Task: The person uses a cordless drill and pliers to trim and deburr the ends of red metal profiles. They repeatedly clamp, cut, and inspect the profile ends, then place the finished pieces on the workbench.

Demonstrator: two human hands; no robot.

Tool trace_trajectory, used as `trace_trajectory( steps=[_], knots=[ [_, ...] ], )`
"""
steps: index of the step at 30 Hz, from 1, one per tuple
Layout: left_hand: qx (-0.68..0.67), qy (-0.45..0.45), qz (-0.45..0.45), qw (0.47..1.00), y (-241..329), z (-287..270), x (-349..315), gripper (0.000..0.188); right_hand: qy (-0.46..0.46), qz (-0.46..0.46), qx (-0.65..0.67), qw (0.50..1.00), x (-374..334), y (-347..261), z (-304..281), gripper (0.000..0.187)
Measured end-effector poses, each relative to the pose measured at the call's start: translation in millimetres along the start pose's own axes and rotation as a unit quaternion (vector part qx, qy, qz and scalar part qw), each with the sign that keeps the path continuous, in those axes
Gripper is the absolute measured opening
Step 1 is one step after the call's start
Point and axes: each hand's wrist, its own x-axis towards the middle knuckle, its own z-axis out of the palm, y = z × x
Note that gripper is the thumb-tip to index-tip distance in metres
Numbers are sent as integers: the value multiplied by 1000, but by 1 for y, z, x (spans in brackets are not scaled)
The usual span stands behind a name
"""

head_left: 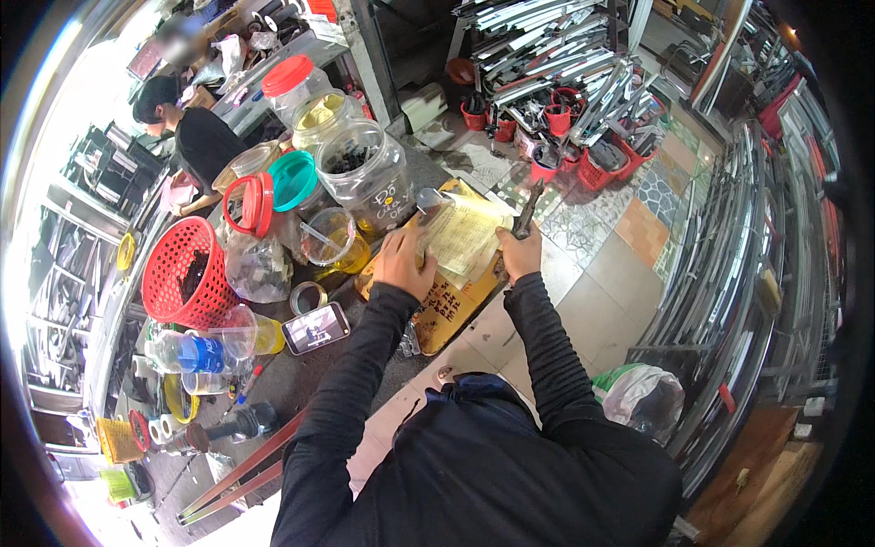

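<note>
Paper sheets (467, 235) lie under our flat left hand (404, 262); right hand (519, 253) grips pliers (528, 210); jars (369, 173) crowd at ten o'clock.

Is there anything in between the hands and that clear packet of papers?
No. The left hand rests directly on the clear packet. The right hand touches its right edge while gripping a dark tool. Nothing visible sits between them.
</note>
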Motion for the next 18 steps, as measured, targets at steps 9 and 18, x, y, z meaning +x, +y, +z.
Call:
trace_trajectory(
  steps=[9, 18],
  knots=[
    [274, -275, 63, 919, -6, 77, 69, 67, 49, -2, -100, 994, 16, 24, -4, 28],
    [242, -304, 25, 921, 0, 96, 57, 76, 113, -185, -179, 960, -15, -27, -26, 32]
  ],
)
